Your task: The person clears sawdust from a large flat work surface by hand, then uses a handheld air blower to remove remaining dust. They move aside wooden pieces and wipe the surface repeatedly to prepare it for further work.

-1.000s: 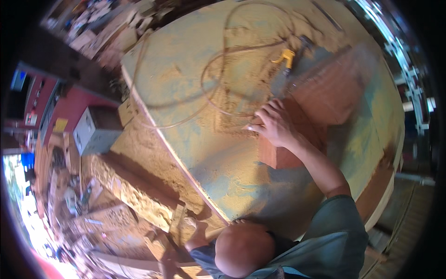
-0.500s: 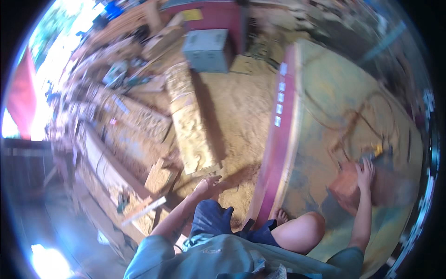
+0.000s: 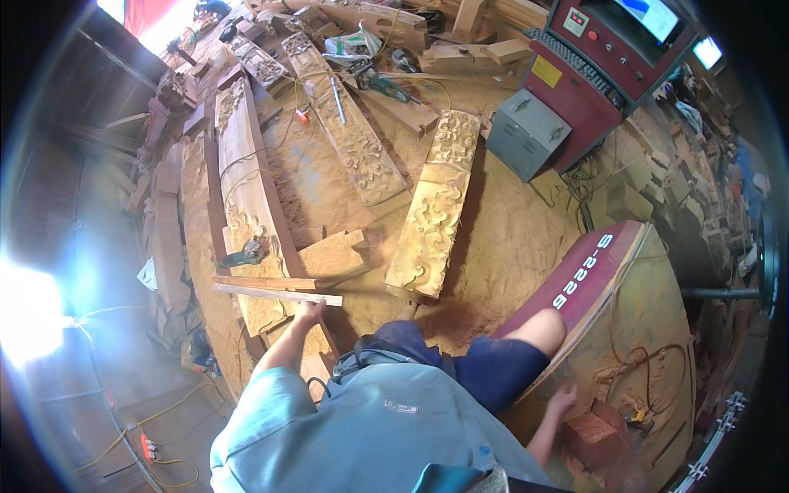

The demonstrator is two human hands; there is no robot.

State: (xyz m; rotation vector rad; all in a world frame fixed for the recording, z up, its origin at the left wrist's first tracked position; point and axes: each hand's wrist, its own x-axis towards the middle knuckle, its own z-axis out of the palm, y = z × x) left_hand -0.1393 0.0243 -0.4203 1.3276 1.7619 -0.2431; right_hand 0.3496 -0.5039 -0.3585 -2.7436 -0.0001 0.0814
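Sawdust-caked tabletop (image 3: 649,329) fills the right, its red edge under the person's knee; a carved golden panel (image 3: 431,218) lies on the floor; left hand (image 3: 311,310) closes on a thin wooden slat (image 3: 275,292); right hand (image 3: 564,400), fingers spread, rests just beside a reddish block (image 3: 593,437); leaning so far, the person might tip.
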